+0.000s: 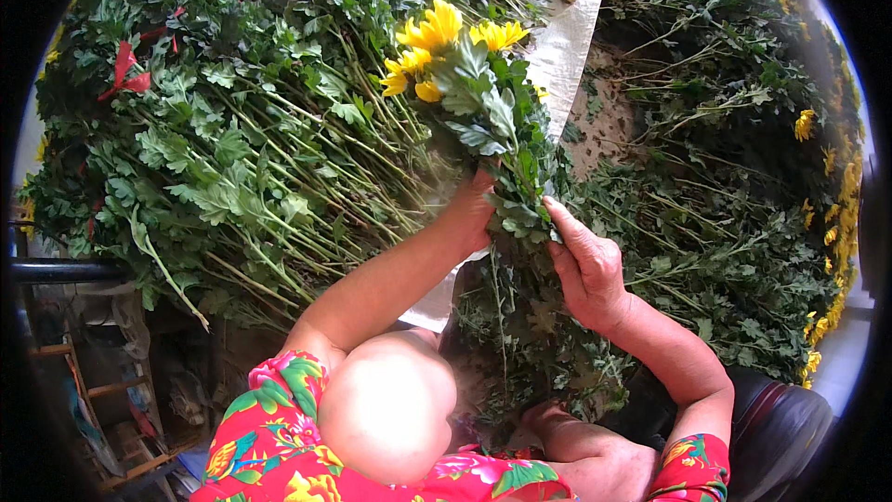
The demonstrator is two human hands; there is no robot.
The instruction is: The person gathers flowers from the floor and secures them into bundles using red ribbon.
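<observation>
A bunch of leafy stems with yellow chrysanthemum blooms (488, 84) stands in front of me, its flower heads pointing up and left. My left hand (482, 206) is wrapped around the stems from behind; leaves hide most of its fingers. At the right side of the bunch is my right hand (589, 268), index finger extended along the leaves and thumb against them. Whether its fingers are closed on any stems cannot be told. Lower leaves and stems of the bunch hang down between my forearms.
Cut chrysanthemum stems (279, 167) are heaped at left, some tied with red ribbon (127, 73). Another pile (711, 223) lies at right, yellow blooms along its outer edge. A whitish sheet (564, 56) runs between them. A black bar (66, 270) and wooden ladder-like frame (115, 387) are lower left.
</observation>
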